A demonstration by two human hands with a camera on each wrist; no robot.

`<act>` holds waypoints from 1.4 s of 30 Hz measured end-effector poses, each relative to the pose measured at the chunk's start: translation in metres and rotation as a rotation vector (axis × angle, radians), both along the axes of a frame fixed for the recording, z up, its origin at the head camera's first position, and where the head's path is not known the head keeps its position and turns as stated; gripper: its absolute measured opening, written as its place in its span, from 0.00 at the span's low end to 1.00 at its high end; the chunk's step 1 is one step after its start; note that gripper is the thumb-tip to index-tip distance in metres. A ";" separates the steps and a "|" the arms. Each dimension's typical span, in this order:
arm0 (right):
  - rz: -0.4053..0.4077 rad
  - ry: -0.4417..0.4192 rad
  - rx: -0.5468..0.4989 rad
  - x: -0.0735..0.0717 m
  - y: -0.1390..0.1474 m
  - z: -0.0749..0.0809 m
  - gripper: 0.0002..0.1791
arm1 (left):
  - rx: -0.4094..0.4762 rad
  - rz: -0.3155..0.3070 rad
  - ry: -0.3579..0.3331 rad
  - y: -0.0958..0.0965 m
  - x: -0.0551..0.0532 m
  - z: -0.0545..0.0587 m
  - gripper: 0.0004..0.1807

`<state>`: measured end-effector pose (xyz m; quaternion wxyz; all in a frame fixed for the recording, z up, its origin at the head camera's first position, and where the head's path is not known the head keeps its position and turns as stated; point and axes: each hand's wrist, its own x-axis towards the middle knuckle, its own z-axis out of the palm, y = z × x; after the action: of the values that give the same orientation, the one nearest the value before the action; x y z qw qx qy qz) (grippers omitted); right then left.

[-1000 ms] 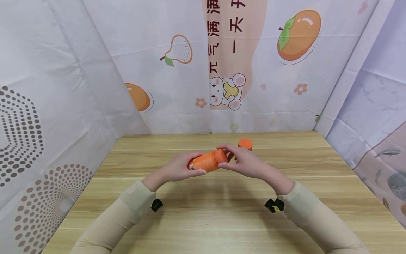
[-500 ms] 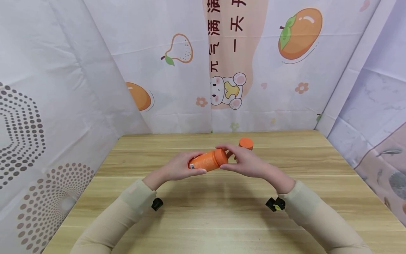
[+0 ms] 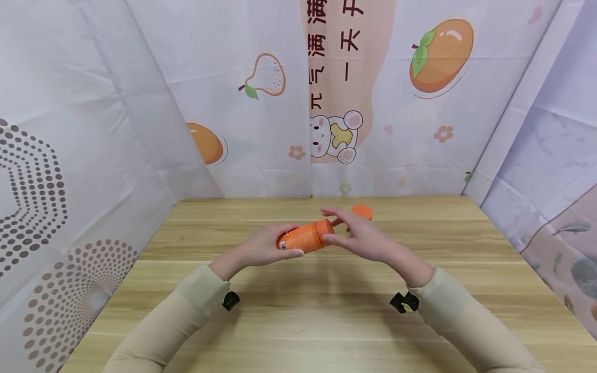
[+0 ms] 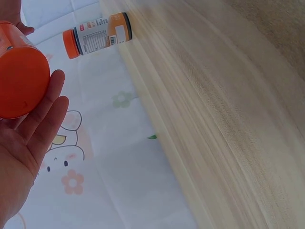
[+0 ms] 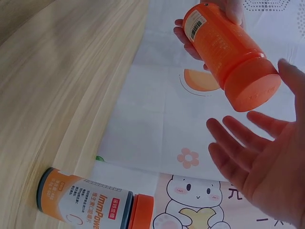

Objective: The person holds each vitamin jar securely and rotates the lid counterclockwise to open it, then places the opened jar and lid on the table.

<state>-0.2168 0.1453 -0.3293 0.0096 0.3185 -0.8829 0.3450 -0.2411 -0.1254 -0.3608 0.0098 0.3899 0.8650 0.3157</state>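
1. Head view: orange plastic-looking bottle w/ barcode (image 3: 298, 238) is held up off the pale wood-grain tabletop (image 3: 303, 331), nr the middle. It lies tilted, its round orange cap (image 3: 325, 232) pointing btwn 2 & 3 o'clock, base twd 8–9.

2. L hand (image 3: 263, 246) comes in from approx. 8 o'clock & grasps the bottle's body nr the base: thumb on the 6 o'clock side, fingers on the 12 side, spread only as far as the bottle's width. Prob. held low b/c that leaves the cap end uncovered, facing the other palm.

3. R hand (image 3: 366, 238), at 3 o'clock of the bottle, isn't grasping: fingers spread, fairly straight & apart from the cap, w/ a thumb-to-finger gap wider than the cap. Thumb tip is at the cap's edge; can't tell if touching or just beside.

4. Second bottle, white & orange w/ dark base & orange lid (image 5: 93, 202), stands upright on the tabletop, approx. 2 o'clock of the held one. Head view shows mostly its lid, rest hidden behind R hand. No hand on it AFAICT; set back there, it seems out of the way.

5. Surrounds: white fruit-print curtain (image 3: 252, 181) at 12 o'clock, beige sleeves (image 3: 163, 316) at 5 & 7.
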 end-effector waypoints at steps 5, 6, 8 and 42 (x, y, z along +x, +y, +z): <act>-0.057 -0.004 0.021 -0.001 -0.001 0.000 0.33 | -0.005 -0.002 -0.018 0.000 0.001 0.000 0.29; -0.063 -0.007 0.025 -0.001 -0.001 0.001 0.32 | -0.003 -0.004 -0.021 0.000 0.001 0.001 0.29; -0.072 -0.015 0.034 -0.001 -0.002 0.001 0.31 | -0.002 -0.007 -0.018 0.000 0.001 0.001 0.29; -0.008 0.024 0.099 0.001 -0.001 0.005 0.31 | 0.006 0.007 -0.005 -0.002 0.002 0.000 0.28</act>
<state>-0.2155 0.1448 -0.3246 0.0060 0.3191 -0.8999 0.2971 -0.2387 -0.1274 -0.3607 0.0096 0.3863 0.8654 0.3191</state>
